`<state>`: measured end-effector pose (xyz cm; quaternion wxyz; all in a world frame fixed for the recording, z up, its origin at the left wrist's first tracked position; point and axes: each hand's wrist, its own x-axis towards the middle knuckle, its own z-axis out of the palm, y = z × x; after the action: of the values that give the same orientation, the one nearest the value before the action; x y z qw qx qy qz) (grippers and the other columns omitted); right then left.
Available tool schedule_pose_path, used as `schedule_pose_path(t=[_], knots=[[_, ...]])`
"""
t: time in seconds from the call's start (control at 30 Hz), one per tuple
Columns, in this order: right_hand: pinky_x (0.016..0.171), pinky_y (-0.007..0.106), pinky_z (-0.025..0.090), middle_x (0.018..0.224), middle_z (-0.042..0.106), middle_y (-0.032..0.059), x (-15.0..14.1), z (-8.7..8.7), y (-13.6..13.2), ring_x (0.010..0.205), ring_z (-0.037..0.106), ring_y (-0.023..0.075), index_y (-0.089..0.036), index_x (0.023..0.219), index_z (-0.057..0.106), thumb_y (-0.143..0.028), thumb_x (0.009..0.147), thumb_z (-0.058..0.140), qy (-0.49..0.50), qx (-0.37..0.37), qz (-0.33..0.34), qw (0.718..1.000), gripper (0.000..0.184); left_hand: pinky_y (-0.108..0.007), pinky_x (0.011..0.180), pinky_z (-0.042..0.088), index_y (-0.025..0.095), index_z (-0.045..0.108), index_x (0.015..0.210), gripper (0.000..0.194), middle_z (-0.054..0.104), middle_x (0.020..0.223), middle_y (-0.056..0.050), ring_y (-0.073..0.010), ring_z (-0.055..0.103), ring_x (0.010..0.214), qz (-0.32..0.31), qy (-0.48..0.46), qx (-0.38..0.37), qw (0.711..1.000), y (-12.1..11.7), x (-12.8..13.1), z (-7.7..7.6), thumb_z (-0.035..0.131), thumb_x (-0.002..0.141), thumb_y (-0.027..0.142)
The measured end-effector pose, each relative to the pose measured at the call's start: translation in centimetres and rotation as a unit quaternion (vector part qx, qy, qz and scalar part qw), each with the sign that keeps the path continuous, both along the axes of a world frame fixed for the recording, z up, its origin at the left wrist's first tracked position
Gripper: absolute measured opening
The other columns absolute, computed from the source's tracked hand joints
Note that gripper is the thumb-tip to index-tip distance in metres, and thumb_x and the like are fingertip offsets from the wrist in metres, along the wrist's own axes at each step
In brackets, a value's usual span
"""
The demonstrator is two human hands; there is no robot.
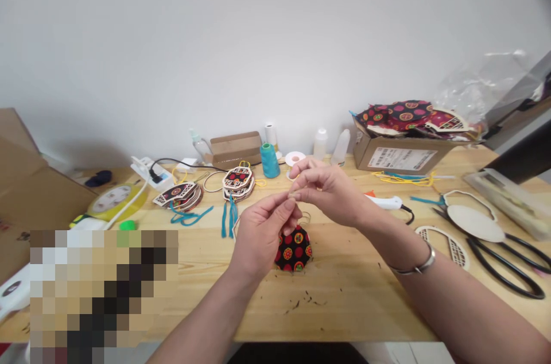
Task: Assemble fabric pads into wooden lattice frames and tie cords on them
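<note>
Plain pale wall backs a wooden tabletop, where work on a round-edged patterned fabric piece looks partway through. It is near the middle of the tabletop, partly behind the left hand; whether it lies flat or hangs, I cannot tell. Left and right hand meet above it, each grip a narrow fingertip pinch; whatever sits between is too small to make out. Dark clippings toward the front edge suggest some trimming is done. Nearer the back edge, a stack of octagonal fretwork pieces with blue tassels appears further along, whereas the fabric piece shows no frame or tassel, so those probably remain. By the right edge, a loose fretwork frame beside black-handled scissors seems unassembled.
</note>
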<state>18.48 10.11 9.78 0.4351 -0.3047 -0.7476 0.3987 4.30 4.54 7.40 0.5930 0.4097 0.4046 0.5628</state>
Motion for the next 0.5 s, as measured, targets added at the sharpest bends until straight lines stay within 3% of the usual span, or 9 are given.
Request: schedule_pose_path(t=[0.27, 0.5], knots=[[0.089, 0.035, 0.039, 0.091, 0.055, 0.0026, 0.0, 0.1, -0.3, 0.095, 0.053, 0.0158, -0.018, 0.063, 0.065, -0.016, 0.074, 0.065, -0.01, 0.0, -0.002, 1.0, 0.011, -0.02, 0.05, 0.035, 0.015, 0.069, 0.077, 0.014, 0.059, 0.063, 0.001, -0.007, 0.048, 0.055, -0.003, 0.015, 0.011, 1.0, -0.4, -0.4, -0.6, 0.065, 0.079, 0.029], [0.084, 0.032, 0.042, 0.09, 0.056, 0.0023, -0.7, -0.6, -0.4, 0.092, 0.054, 0.0144, -0.017, 0.065, 0.064, -0.015, 0.075, 0.065, -0.01, -0.011, 0.003, 1.0, 0.01, -0.021, 0.053, 0.036, 0.017, 0.069, 0.078, 0.015, 0.058, 0.061, 0.002, -0.0072, 0.048, 0.056, 0.015, 0.077, 0.051, 0.996, -0.6, -1.1, -1.5, 0.062, 0.082, 0.029]])
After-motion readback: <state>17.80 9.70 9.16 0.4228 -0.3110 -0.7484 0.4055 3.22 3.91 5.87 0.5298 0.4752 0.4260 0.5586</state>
